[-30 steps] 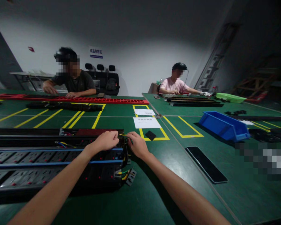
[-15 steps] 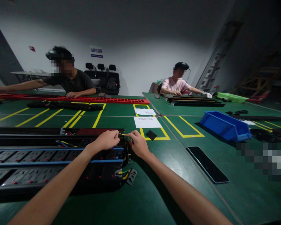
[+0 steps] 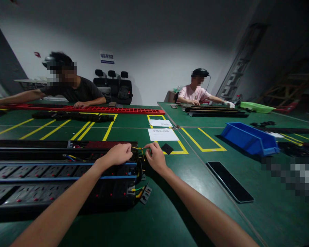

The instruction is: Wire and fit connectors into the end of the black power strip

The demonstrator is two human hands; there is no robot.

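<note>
My left hand (image 3: 118, 153) is closed over the near-right end of a long black power strip (image 3: 54, 171) with rows of sockets and red dots. A thin yellow wire (image 3: 135, 148) runs from its curled fingers across to my right hand (image 3: 156, 156). The right thumb and forefinger pinch the wire's tip, just past the strip's end. Loose wires hang below the fingers. Nearer to me, another socket strip (image 3: 105, 194) lies alongside, with a grey end plate (image 3: 145, 195) dangling on green and yellow wires. The left palm hides part of the far strip.
A phone (image 3: 230, 181), a blue bin (image 3: 249, 139), a small black plate (image 3: 167, 148) and paper sheets (image 3: 162, 134) lie on the green table (image 3: 185, 192). Two people sit across it, one by a red frame (image 3: 134, 110), the other by dark bars (image 3: 216, 112).
My right hand has shifted slightly right, away from the left, and more of the yellow wire shows between them. My left hand stays nearly in place. The view has shifted a little.
</note>
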